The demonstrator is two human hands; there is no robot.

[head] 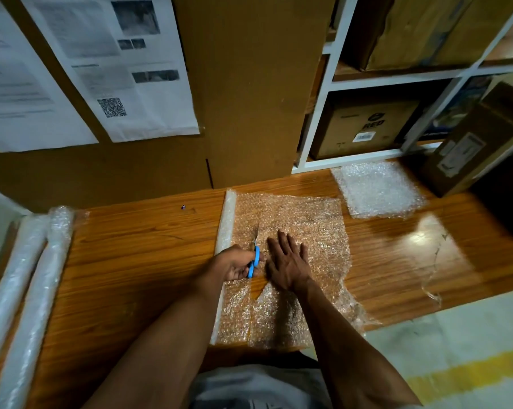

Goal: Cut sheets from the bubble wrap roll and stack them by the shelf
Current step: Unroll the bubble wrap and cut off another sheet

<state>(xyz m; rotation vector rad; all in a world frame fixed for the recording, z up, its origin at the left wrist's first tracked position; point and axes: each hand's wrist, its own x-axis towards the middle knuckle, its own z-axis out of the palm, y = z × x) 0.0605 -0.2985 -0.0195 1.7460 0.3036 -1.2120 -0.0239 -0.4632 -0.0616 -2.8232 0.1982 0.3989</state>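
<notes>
Head view, was it? What did the hands have?

— Yes. The left hand (234,262) had its fingers curled round the blue handles of the scissors (254,258), whose blades pointed away from the person into the unrolled bubble wrap (308,231). The right hand (287,261) lay flat on the wrap just beside the scissors, fingers straight and slightly spread, pressing it down on the wooden table (131,246).

— And the roll itself?

— The bubble wrap roll (227,231) lay along the left edge of the unrolled length, touching it, running away from the person. A cut ran up from the near edge of the wrap to the blades.

— Any finished sheets?

— A stack of cut sheets (379,190) sat on the table's far right, near the foot of the white shelf (317,119) and beside a tilted cardboard box (470,143). It was apart from the wrap under the hand.

— Anything else around?

— Two more wrapped rolls (36,261) leaned at the table's left end, and printed papers (116,69) hung on the brown cardboard behind.
</notes>
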